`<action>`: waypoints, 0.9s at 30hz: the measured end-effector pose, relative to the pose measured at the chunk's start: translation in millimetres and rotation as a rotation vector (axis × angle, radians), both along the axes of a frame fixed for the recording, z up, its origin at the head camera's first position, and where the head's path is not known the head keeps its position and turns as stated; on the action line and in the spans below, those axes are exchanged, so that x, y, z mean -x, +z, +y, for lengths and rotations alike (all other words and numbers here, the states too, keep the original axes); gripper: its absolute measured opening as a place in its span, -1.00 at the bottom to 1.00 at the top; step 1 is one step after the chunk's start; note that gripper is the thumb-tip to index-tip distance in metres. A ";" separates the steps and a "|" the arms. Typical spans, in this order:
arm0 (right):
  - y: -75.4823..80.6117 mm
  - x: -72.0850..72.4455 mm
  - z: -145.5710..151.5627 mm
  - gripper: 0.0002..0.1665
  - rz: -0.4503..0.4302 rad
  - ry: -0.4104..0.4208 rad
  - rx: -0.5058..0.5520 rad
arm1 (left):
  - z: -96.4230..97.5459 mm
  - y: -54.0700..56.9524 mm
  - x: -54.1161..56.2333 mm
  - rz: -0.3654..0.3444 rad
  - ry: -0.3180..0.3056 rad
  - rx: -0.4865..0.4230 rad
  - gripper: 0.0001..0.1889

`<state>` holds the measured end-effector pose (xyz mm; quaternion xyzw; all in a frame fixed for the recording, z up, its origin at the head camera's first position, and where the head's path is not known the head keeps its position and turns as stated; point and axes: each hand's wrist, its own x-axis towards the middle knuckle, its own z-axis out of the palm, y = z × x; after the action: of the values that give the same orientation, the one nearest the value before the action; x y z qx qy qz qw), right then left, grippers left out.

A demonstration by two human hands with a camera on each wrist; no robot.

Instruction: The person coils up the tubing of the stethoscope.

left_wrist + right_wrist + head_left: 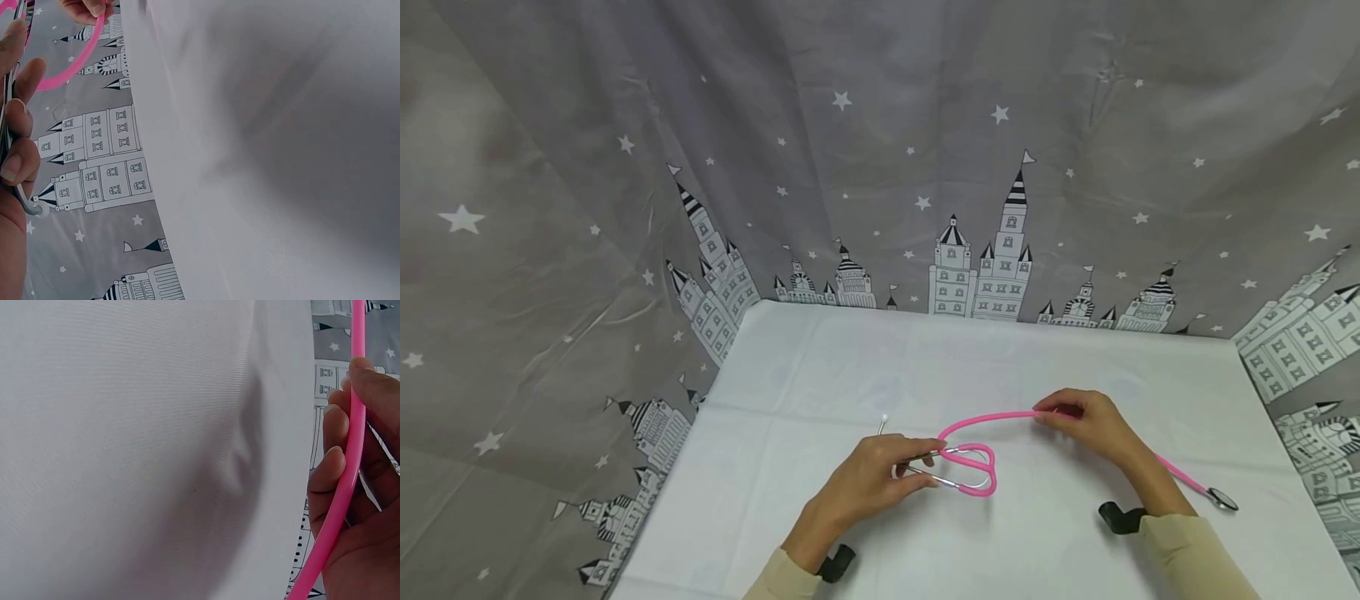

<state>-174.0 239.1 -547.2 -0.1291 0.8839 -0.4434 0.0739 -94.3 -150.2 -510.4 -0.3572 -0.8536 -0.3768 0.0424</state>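
A stethoscope (988, 417) with bright pink tubing and silver ear tubes is held between the two hands over the white table. My left hand (868, 479) grips the metal ear tubes, and one pale eartip (884, 419) pokes out beyond the knuckles. The tubing makes a folded loop just right of those fingers. Farther along, my right hand (1093, 423) pinches the pink tube between thumb and fingers. In the right wrist view the tube (353, 450) runs across the palm. Past the right forearm, the silver chest piece (1222, 499) hangs at the tube's end.
A white cloth (820, 358) covers the table, with soft creases. Behind it and at the sides hangs a grey curtain (880, 167) printed with stars and castles. Black wrist devices (1122, 518) sit beside both forearms.
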 end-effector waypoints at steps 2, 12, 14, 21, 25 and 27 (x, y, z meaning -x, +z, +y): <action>-2.1 -0.8 -0.3 -0.80 -0.008 -0.003 0.002 | 0.6 0.0 -0.2 -0.006 0.004 -0.002 -0.47; -11.9 -16.7 -10.2 -0.83 0.060 0.054 -0.052 | 2.9 3.2 2.9 0.007 0.058 -0.043 -0.46; -13.8 -21.7 -13.1 -0.83 0.080 0.070 -0.064 | 2.4 3.3 4.2 0.011 0.068 -0.045 -0.45; -12.9 -44.3 -22.4 -0.79 0.164 0.168 -0.070 | -0.7 2.2 9.0 0.031 0.103 -0.036 -0.41; -6.6 -56.4 -28.5 -0.78 0.218 0.248 -0.069 | -2.8 0.7 12.4 0.063 0.128 -0.025 -0.39; -1.3 -61.4 -31.6 -0.77 0.232 0.268 -0.077 | -3.7 0.2 13.8 0.081 0.135 -0.019 -0.39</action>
<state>-112.5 207.5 -548.5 -0.2929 0.8777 -0.3776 0.0347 -108.1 -153.9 -510.3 -0.3135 -0.8697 -0.3663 0.1058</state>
